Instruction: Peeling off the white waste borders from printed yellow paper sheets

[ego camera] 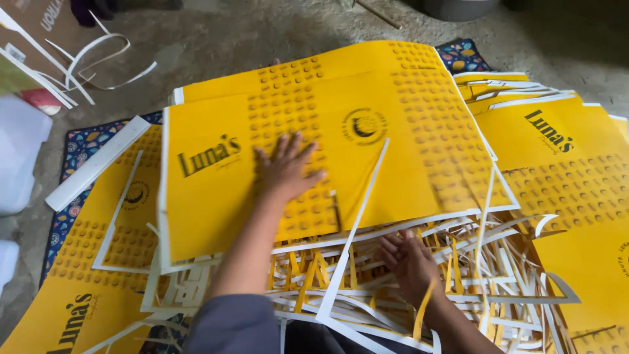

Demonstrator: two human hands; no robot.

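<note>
I see my left hand (286,172) flat, fingers spread wide, palm pressing on the top yellow sheet (314,151), near its middle over the dotted band. It grips nothing. The sheet lies on a stack of like sheets, tilted a bit, with its near edge over the scrap pile (367,275).

My right hand (411,262) is lower right, just below the sheet's near edge, fingers curled into the white and yellow strips. A yellow strip (424,307) hangs down by the wrist; I cannot tell whether the fingers pinch it or just rest in the scraps.

A long white strip (357,226) runs diagonally across the sheet from its middle down to the pile, between both hands.

More yellow sheets: one stack at right (557,144), another at lower left (85,262). A white bar (98,162) lies on the left sheets. A patterned mat (82,144) shows beneath, on a concrete floor (262,33). Loose white curls (98,59) lie upper left, well apart from the hands.
</note>
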